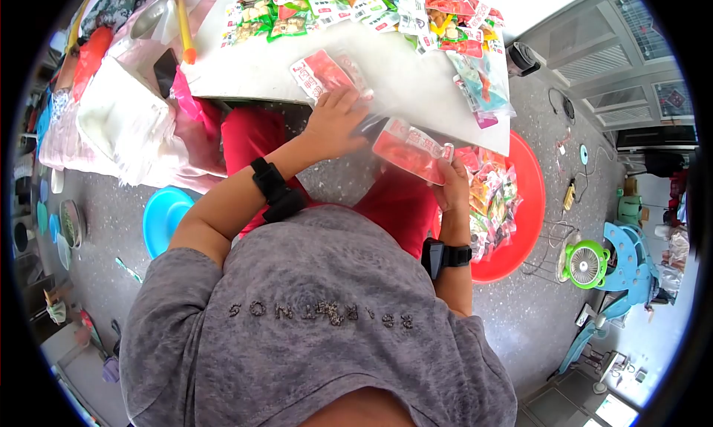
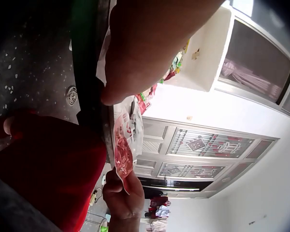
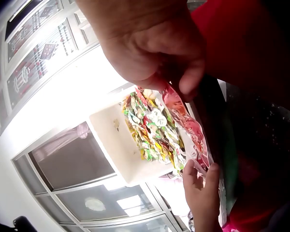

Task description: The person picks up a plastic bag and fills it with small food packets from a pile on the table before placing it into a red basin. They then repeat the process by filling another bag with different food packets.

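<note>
In the head view my right hand [image 1: 453,180] pinches the right end of a clear-and-red sealed food packet [image 1: 407,151], its printed white band facing up. The packet is held level at the table's near edge, above the lap. My left hand [image 1: 332,128], slightly blurred, reaches over that edge with its fingers extended. Its fingertips overlap another red packet [image 1: 321,72] lying on the white table [image 1: 245,74]. From the right wrist, the left hand [image 3: 203,195] shows its thumb and fingers apart at the far end of the red packet [image 3: 176,108].
A heap of colourful packets [image 1: 349,4] covers the table's far side. On the floor at right stands a red basin [image 1: 529,204] with many packets; a blue basin [image 1: 165,217] is at left. A white foam box [image 3: 108,140] holds more packets. A green fan [image 1: 585,263] stands further right.
</note>
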